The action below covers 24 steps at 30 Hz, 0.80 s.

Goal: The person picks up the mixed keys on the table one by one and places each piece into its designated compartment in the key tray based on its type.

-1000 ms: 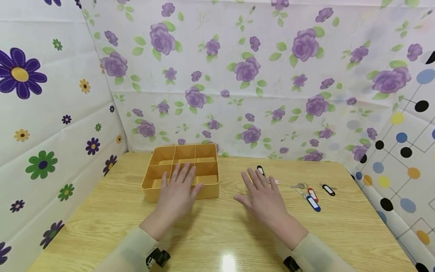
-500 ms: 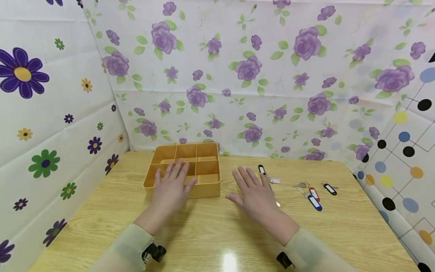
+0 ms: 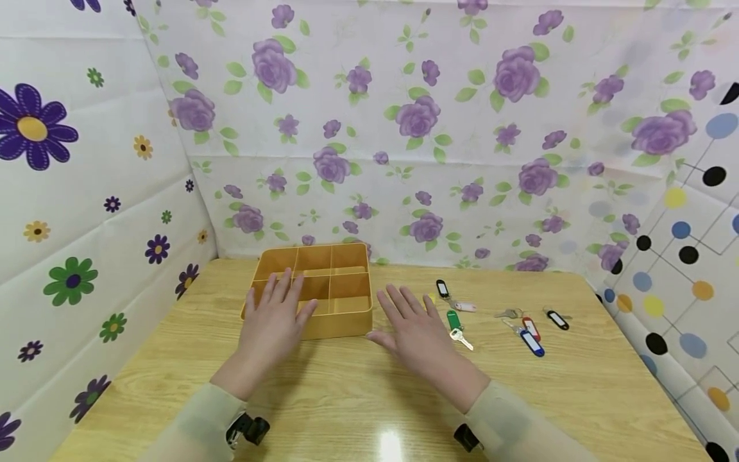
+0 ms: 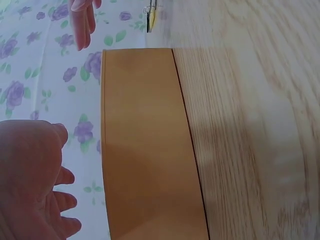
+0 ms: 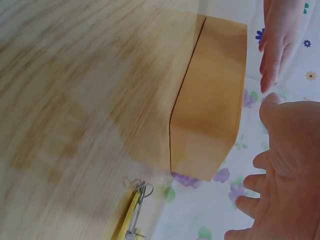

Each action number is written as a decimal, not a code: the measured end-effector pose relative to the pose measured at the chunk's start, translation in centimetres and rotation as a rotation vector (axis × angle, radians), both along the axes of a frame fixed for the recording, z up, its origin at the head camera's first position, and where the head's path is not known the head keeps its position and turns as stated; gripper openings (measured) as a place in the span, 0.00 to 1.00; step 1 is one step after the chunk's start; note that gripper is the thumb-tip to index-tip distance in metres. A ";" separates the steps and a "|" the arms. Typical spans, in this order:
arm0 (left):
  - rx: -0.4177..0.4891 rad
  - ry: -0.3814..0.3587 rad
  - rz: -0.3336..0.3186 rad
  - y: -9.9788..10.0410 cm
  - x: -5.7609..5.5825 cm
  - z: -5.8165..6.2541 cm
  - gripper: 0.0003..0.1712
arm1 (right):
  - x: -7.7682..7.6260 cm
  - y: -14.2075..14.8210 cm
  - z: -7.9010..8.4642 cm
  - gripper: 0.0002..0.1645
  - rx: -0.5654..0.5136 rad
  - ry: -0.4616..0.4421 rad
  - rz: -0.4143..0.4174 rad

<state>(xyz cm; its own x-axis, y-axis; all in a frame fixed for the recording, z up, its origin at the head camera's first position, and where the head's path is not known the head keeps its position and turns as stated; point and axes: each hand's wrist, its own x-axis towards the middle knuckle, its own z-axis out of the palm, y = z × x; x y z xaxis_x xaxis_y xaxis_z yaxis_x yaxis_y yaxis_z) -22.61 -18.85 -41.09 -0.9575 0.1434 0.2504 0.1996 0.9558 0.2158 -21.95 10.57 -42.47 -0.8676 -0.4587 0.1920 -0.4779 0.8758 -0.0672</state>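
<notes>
My left hand (image 3: 268, 330), fingers spread and straight, hovers over the front left of an orange-yellow divided organizer box (image 3: 337, 326), hiding part of its front compartments. To the box's right, my right hand (image 3: 416, 333) hangs over the table with fingers extended. Neither hand holds anything. Close to the right hand lie keys with label tags: a black tag (image 3: 442, 289), a pink tag (image 3: 464, 307), a green tag (image 3: 454, 319) with a silver key (image 3: 461, 339), and a yellow tag (image 5: 129, 215), mostly hidden in the head view.
Farther right on the wooden table (image 3: 358, 398) lie more tagged keys: a blue tag (image 3: 532, 343), a red tag (image 3: 531, 328) and another black tag (image 3: 557, 319). A flowered cloth (image 3: 381, 192) stands behind the table, with patterned cloths at both sides.
Both hands have drifted left with fingers still extended. The green tag and its silver key, hidden before behind the right hand, now show. The box and keys have stayed in place.
</notes>
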 end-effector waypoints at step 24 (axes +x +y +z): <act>0.037 -0.013 0.063 -3.6 0.1 0.2 0.45 | -0.1 -3.6 0.1 0.53 0.029 -0.040 0.059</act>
